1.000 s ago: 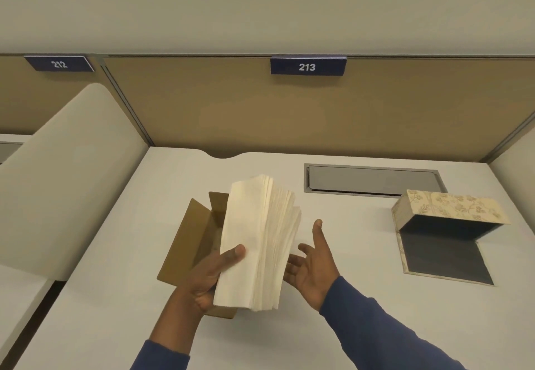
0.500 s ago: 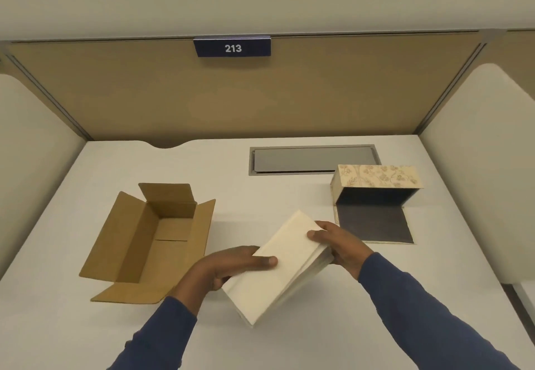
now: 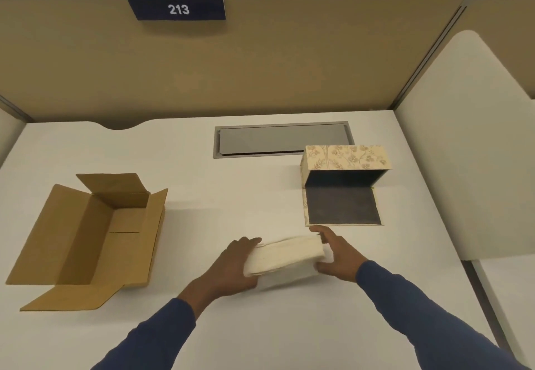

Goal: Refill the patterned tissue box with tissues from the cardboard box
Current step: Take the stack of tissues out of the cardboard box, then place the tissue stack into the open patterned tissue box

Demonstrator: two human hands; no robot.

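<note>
My left hand (image 3: pixel 231 265) and right hand (image 3: pixel 338 256) clasp the tissue stack (image 3: pixel 285 255) at both ends; I should keep it squared and slide it toward 1 o'clock into the patterned tissue box (image 3: pixel 346 158).

Matt brown cardboard box (image 3: pixel 86 236); soft cream paper tissues (image 3: pixel 285 255); smooth matt white desk (image 3: pixel 231 195)

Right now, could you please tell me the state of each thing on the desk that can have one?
cardboard box: flaps open, empty.
patterned tissue box: on its side, flap folded down, empty.
tissue stack: held between both hands, low over the desk.
left hand: gripping the stack.
right hand: gripping the stack.
desk hatch: closed.
</note>
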